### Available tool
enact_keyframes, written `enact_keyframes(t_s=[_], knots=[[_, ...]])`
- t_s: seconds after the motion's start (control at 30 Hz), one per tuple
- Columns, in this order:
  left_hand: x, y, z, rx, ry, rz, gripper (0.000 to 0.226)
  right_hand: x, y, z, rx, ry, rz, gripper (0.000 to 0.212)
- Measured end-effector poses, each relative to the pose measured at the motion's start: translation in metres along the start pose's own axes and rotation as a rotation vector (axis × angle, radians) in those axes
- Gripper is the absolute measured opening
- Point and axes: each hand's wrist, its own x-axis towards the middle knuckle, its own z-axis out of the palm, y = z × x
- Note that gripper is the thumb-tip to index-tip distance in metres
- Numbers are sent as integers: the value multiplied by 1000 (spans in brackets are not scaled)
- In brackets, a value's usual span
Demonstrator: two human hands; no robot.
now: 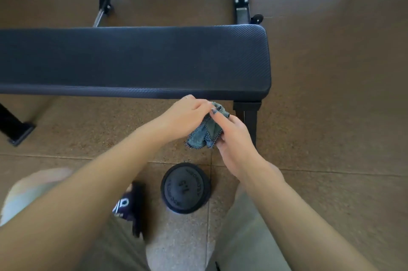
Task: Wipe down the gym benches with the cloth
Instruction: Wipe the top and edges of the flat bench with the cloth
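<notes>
Just in front of the padded gym bench [132,58], near its right end and above the speckled floor [331,116], both hands hold a bunched grey-blue cloth [204,134] clear of the pad. Left hand [187,114] pinches the cloth's upper edge with curled fingers, while the right hand [234,138] grips its lower right side. Below them a round black weight plate [185,188] lies flat on the floor, beside a dark shoe [132,204].

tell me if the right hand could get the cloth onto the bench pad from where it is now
Probably yes. The right hand and left hand both hold the cloth just in front of the bench pad, and nothing lies between them; the near stretch of pad is bare.
</notes>
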Motion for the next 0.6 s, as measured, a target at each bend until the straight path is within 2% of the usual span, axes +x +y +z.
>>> enact_keyframes(t_s=[0.07,0.2,0.3,0.47,0.6], knots=[[9,-5,-8,47,-32,29,30,6,-4,2,29,8,-5,40],[14,-13,-18,125,25,99,36,15,-13,10,36,-7,1,39],[17,-16,-22,155,62,169,16,16,-15,19,-31,32,-54,36],[27,-22,-25,154,176,298,27,26,-19,28,-38,127,-90,21],[37,-25,-30,37,270,290,33,35,-23,29,58,149,-84,32]])
